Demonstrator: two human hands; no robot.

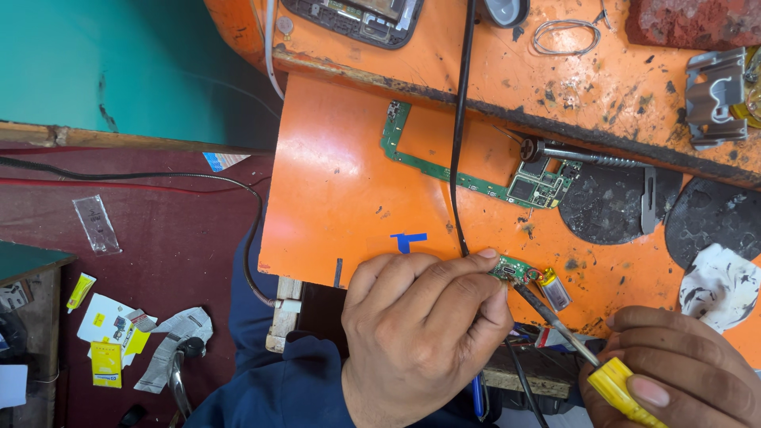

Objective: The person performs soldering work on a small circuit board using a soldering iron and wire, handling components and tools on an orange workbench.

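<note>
The left hand [424, 317] pins a small green board [514, 270] to the orange desk [349, 198], fingertips clamped on its left end; the right hand [682, 364], closed on a yellow-handled tool [590, 353], lies lower right; the shaft slants up-left, its tip touching the board beside a small cell [555, 290]

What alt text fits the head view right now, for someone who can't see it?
The left hand pins a small green circuit board on an orange worktop, while the right hand touches a yellow-handled screwdriver to it. A larger L-shaped green board and a black cable lie behind.
</note>
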